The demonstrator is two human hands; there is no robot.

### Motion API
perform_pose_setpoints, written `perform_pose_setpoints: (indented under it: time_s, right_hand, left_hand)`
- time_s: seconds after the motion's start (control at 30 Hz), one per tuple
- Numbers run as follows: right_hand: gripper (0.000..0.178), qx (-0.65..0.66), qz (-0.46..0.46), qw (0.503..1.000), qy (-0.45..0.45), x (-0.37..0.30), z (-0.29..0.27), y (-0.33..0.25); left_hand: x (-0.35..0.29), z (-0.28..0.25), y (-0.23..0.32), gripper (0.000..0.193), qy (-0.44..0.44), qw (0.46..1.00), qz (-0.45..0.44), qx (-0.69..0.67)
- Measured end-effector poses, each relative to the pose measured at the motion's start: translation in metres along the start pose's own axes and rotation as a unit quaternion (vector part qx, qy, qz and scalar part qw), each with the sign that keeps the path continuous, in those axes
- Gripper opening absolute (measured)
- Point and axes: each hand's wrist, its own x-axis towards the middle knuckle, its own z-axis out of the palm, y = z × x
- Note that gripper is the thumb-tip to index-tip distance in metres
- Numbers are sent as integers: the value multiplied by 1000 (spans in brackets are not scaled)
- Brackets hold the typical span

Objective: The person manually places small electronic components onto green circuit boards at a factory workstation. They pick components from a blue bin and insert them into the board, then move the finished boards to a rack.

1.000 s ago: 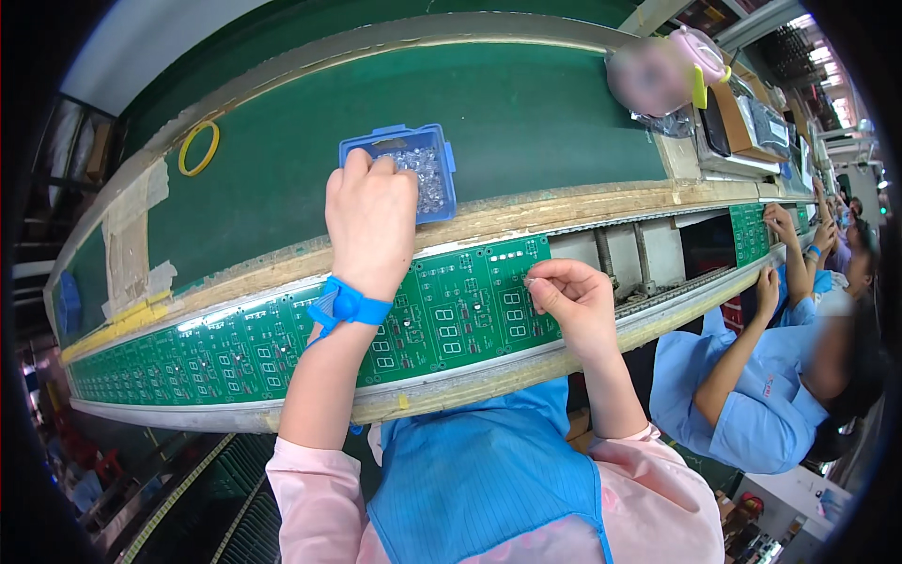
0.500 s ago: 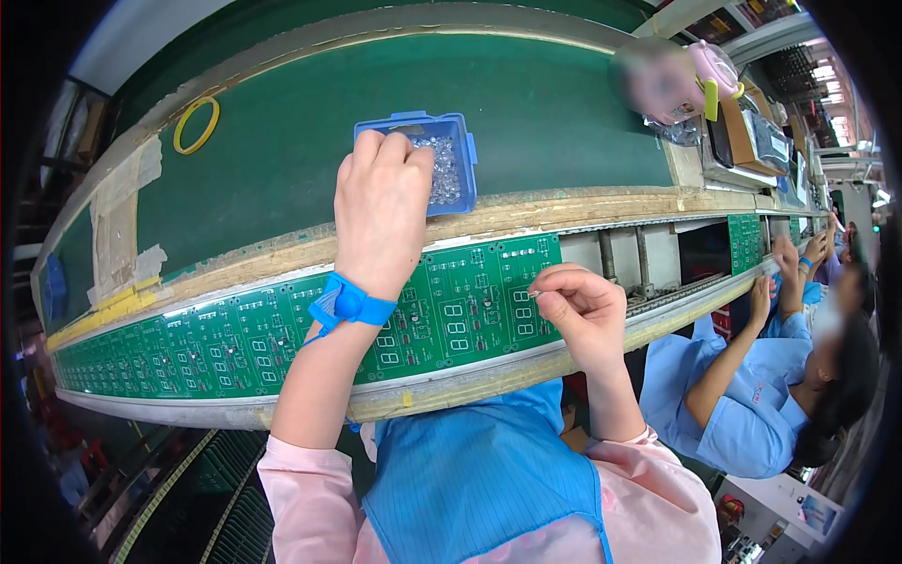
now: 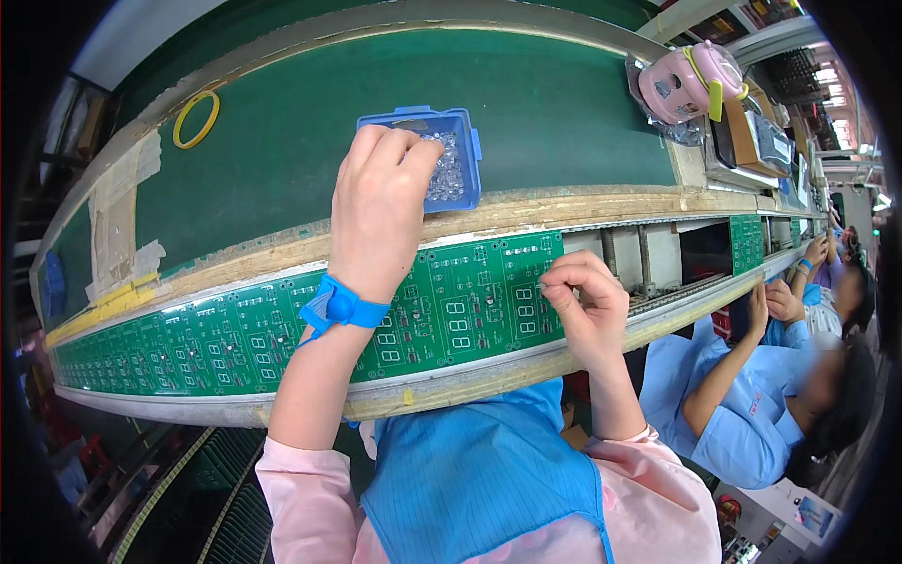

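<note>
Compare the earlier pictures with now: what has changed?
The bin seems to have slid slightly right along the bench, the left hand moving with it. No grasp or release is clear. The left hand stays at the bin, the right hand over the boards.

The left hand (image 3: 381, 207) reaches into a blue bin (image 3: 451, 119), the right hand (image 3: 590, 305) over green circuit boards (image 3: 493, 329).

Ahead of me, an open blue plastic bin (image 3: 457, 120) sits on the green table (image 3: 564, 122), holding a loose heap of small clear components (image 3: 451, 181). Nearer me, green circuit boards (image 3: 490, 299) printed with white digit outlines lie face up in one long row.
</note>
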Motion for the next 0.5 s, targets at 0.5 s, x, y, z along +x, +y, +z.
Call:
perform_pose_setpoints:
  time_s: [0.5]
  right_hand:
    - [16,-317,-138,937,-42,17,7,23]
  left_hand:
    - [-68,-24,27,15,-87,964,-109,-227]
